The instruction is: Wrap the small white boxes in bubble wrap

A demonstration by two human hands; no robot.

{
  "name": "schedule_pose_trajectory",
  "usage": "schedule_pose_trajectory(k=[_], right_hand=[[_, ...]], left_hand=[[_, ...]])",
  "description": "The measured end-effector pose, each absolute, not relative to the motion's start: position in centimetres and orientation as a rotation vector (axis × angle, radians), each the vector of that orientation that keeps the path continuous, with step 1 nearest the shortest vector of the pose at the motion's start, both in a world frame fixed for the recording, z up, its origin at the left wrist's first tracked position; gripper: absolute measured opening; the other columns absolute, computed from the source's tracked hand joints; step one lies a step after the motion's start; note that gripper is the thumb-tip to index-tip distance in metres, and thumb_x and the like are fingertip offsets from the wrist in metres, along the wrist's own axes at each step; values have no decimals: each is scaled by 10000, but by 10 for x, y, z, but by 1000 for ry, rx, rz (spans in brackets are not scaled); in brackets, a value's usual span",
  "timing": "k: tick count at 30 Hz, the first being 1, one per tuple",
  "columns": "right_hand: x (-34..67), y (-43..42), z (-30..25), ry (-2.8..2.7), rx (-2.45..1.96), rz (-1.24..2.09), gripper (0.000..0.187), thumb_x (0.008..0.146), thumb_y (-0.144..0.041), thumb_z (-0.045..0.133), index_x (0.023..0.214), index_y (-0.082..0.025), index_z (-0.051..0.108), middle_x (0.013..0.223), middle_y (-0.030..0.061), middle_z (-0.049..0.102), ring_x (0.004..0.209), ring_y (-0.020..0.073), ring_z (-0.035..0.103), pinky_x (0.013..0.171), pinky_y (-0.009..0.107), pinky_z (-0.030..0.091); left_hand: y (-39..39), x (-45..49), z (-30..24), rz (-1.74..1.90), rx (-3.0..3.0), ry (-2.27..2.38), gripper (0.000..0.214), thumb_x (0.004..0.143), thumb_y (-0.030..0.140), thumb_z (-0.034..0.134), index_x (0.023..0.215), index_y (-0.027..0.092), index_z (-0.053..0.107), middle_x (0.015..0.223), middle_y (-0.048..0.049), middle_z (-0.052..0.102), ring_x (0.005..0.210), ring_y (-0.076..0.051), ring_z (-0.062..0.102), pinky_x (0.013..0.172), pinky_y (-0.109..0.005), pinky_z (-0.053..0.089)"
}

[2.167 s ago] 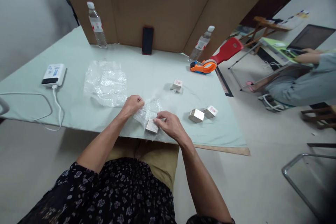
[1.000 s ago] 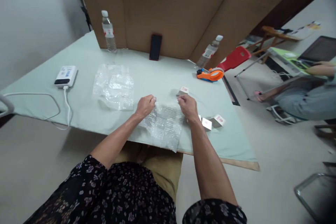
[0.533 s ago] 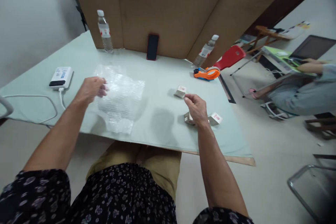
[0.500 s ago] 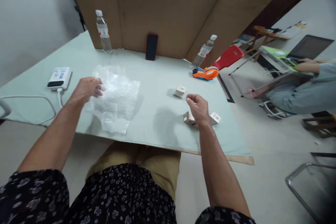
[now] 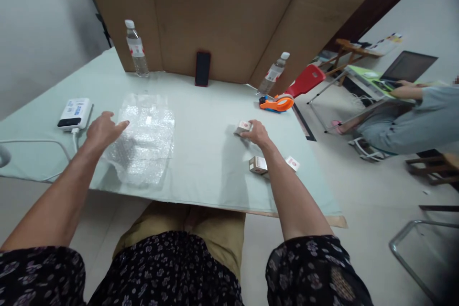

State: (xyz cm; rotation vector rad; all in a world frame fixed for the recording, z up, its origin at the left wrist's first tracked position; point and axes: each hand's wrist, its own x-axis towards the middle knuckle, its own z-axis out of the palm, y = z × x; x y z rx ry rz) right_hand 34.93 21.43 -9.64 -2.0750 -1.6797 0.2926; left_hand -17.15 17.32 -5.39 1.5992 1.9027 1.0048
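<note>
A clear sheet of bubble wrap (image 5: 150, 138) lies spread on the left half of the table. My left hand (image 5: 103, 131) is open at its left edge, thumb stretched toward the sheet. To the right, a small white and brown box (image 5: 244, 127) is gripped at its right side by my right hand (image 5: 258, 133), with the thumb on the near side. Nearer to me stand another small box (image 5: 258, 165) and a white-topped box (image 5: 292, 163), both partly hidden by my right forearm.
An orange tape dispenser (image 5: 278, 103) and a bottle (image 5: 274, 74) stand at the back right. Another bottle (image 5: 136, 50) and a phone (image 5: 202, 69) are before the cardboard screen (image 5: 222, 19). A cabled power bank (image 5: 76, 114) lies left. A person (image 5: 409, 114) sits at another table.
My right hand has moved forward and left onto the small box and closed on it. My left hand has drawn back left from the bubble wrap, which now lies flatter.
</note>
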Motion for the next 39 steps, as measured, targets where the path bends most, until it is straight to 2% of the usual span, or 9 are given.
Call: schedule_pose_trajectory(k=[1, 3, 8, 12, 19, 25, 30, 35, 39], right_hand=[[348, 213, -95, -1674, -2088, 288, 579, 573, -324, 813, 1090, -169, 606, 1166, 162, 638, 1122, 344, 579, 961, 517, 461], [341, 204, -91, -1694, -2051, 272, 492, 593, -322, 787, 1028, -185, 601, 1101, 138, 645, 1084, 326, 585, 943, 496, 464], [294, 151, -74, -1918, -1642, 264, 458, 671, -335, 734, 1074, -211, 557, 1265, 144, 601, 1206, 313, 547, 1014, 475, 423], [247, 97, -65, -2049, -1435, 284, 426, 751, -367, 703, 1120, -218, 553, 1386, 165, 543, 1294, 320, 506, 1009, 487, 425], [269, 44, -73, -2218, -1595, 82, 663, 796, -426, 721, 1374, -205, 481, 1456, 170, 514, 1353, 357, 450, 1030, 518, 386], [338, 49, -75, -2197, -2042, -177, 398, 818, -204, 637, 1214, -179, 620, 1207, 176, 684, 1309, 404, 482, 1002, 577, 366], [335, 50, -66, -2103, -1951, -111, 419, 819, -236, 656, 1235, -192, 628, 1315, 181, 626, 1288, 396, 503, 993, 585, 392], [286, 36, -54, -2158, -1448, 270, 391, 853, -404, 671, 1218, -267, 645, 1350, 99, 620, 1265, 299, 549, 1043, 497, 413], [254, 34, -50, -2119, -1344, 435, 235, 876, -405, 647, 1055, -263, 698, 1168, 81, 712, 1132, 269, 622, 983, 449, 439]], left_hand=[[163, -162, -42, 1044, 1688, 2094, 447, 710, 370, 751, 1069, 214, 534, 997, -49, 630, 1305, -457, 418, 1084, -687, 321], [140, -134, -22, 1147, 1890, 2090, 491, 786, 382, 699, 1212, 216, 520, 1265, -81, 567, 1387, -435, 320, 1166, -672, 210], [96, -36, -28, 975, 1713, 1425, 607, 790, 405, 698, 1327, 181, 524, 1296, -142, 578, 1171, -314, 567, 1012, -512, 478], [90, 28, -68, 887, 1171, 982, 931, 723, 421, 783, 1495, 152, 338, 1398, -222, 513, 1222, -302, 565, 989, -434, 493], [75, 45, -95, 879, 855, 783, 1025, 657, 348, 838, 1508, 135, 308, 1119, -117, 678, 1037, -225, 651, 939, -341, 502], [70, 47, -92, 846, 889, 789, 949, 668, 226, 775, 1502, 125, 334, 1066, -87, 683, 985, -188, 660, 984, -348, 475], [69, 53, -92, 842, 965, 777, 950, 661, 240, 764, 1503, 134, 338, 1069, -80, 680, 1008, -196, 652, 959, -338, 477], [67, 57, -90, 821, 973, 771, 966, 670, 294, 781, 1505, 126, 326, 1022, -73, 684, 965, -191, 647, 936, -322, 467], [63, 56, -85, 757, 1021, 761, 956, 682, 321, 782, 1499, 105, 335, 913, -33, 658, 863, -162, 630, 876, -295, 461]])
